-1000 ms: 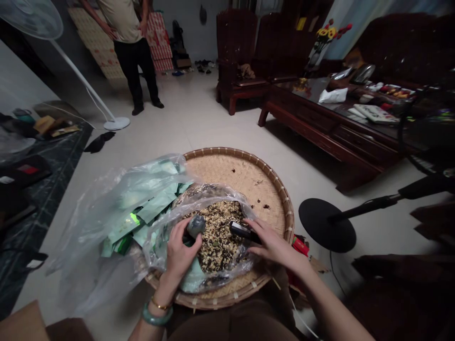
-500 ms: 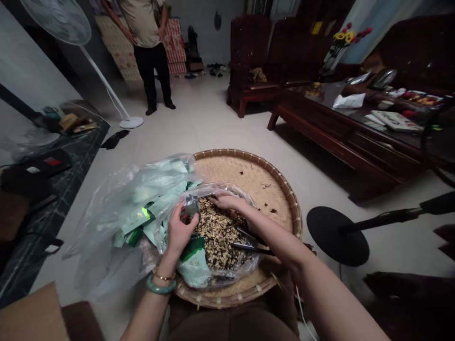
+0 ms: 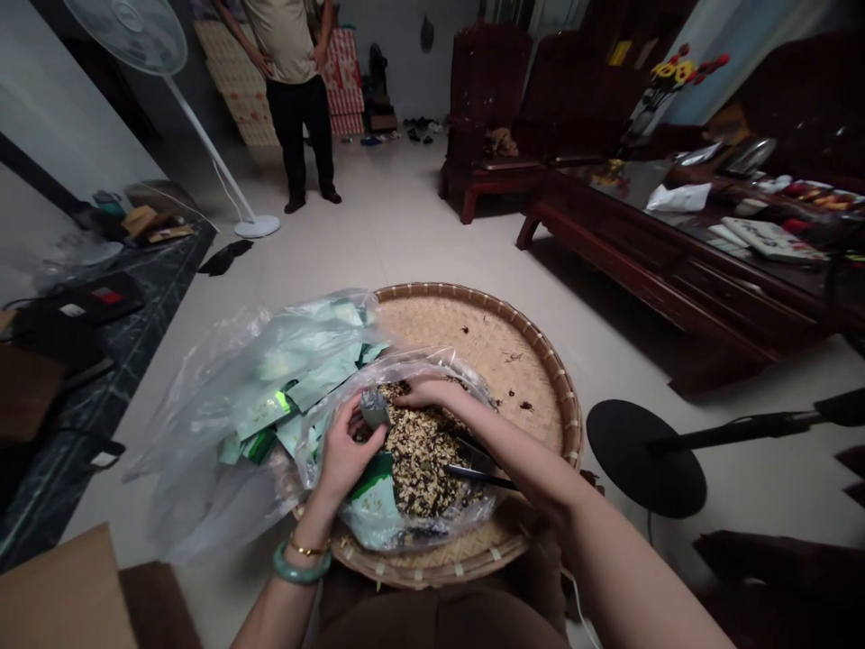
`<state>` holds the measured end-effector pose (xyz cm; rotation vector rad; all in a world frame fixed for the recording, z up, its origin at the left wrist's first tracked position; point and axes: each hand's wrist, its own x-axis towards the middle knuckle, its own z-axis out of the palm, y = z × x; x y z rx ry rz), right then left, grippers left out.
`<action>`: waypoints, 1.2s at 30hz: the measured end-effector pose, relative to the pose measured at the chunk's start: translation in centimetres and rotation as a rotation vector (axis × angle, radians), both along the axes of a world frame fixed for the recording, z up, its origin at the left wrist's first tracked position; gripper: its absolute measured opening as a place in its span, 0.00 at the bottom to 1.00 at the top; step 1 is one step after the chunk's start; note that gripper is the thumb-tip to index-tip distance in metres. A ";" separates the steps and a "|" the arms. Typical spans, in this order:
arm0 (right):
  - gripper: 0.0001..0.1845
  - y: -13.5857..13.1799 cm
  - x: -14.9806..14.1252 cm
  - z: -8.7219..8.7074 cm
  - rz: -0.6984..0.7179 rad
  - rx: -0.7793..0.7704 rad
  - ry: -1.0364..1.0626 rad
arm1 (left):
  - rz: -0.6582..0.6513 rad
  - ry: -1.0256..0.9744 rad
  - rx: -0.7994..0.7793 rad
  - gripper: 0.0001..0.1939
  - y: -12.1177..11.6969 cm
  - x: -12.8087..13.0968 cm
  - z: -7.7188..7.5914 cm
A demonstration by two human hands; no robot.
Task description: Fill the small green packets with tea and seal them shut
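Note:
A round woven bamboo tray (image 3: 533, 361) rests on my lap. On it lies a clear plastic bag (image 3: 439, 523) holding a heap of dried herb bits (image 3: 425, 451). My left hand (image 3: 344, 451) is closed on a small silvery packet (image 3: 374, 407) at the bag's left edge. My right hand (image 3: 429, 392) reaches across into the bag, fingers curled on the herb pile at its far side, next to the packet. Dark scissors (image 3: 477, 464) lie on the heap under my right forearm.
A second clear bag with several green sachets (image 3: 270, 397) lies left of the tray. A person (image 3: 290, 81) stands far back by a white pedestal fan (image 3: 203, 108). A dark wooden coffee table (image 3: 676, 261) is to the right, a black stand base (image 3: 641, 446) beside the tray.
My right hand has put the scissors down on the heap and reached forward to the far side of the pile. My left hand has kept the packet and raised it slightly.

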<state>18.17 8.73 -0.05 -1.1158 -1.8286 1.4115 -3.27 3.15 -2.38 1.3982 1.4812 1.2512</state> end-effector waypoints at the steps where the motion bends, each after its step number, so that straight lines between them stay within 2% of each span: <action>1: 0.27 1.0 -0.9 -0.2 0.043 0.006 -0.054 | -0.003 -0.004 -0.007 0.28 -0.2 0.0 -0.1; 5: 0.31 3.6 -2.6 -0.9 0.157 0.026 -0.200 | -0.008 -0.017 -0.039 0.28 -1.1 -0.1 -0.2; 9: 0.44 3.7 -2.8 -1.7 0.181 0.091 -0.555 | -0.035 -0.011 -0.046 0.30 -1.9 0.0 -0.1; 11: 0.49 3.4 -3.1 -1.8 0.190 0.113 -0.668 | -0.040 0.014 -0.039 0.30 -2.2 -0.1 0.0; 16: 0.45 2.8 -3.7 -1.5 0.291 0.285 -0.624 | -0.045 0.080 -0.013 0.30 -2.6 -0.4 0.0; 20: 0.53 2.7 -3.3 -1.6 0.247 0.232 -0.692 | -0.054 0.105 0.006 0.29 -2.5 -0.2 -0.1; 22: 0.49 2.4 -3.3 -1.8 0.253 0.248 -0.716 | -0.054 0.117 0.017 0.29 -2.4 -0.1 -0.1; 26: 0.30 1.4 -3.5 -1.8 0.294 0.370 -0.656 | -0.054 0.141 0.040 0.29 -2.3 0.1 0.0; 28: 0.24 1.1 -3.3 -1.6 0.294 0.378 -0.592 | -0.060 0.151 0.048 0.29 -2.3 0.2 0.1; 30: 0.21 0.9 -2.8 -1.4 0.233 0.344 -0.467 | -0.067 0.157 0.045 0.29 -2.4 0.3 0.2; 32: 0.21 0.8 -2.4 -1.4 0.124 0.256 -0.285 | -0.075 0.164 0.037 0.29 -2.4 0.4 0.3; 36: 0.20 0.3 -2.0 -1.9 -0.184 -0.193 0.117 | -0.089 0.165 0.040 0.29 -2.4 0.7 0.5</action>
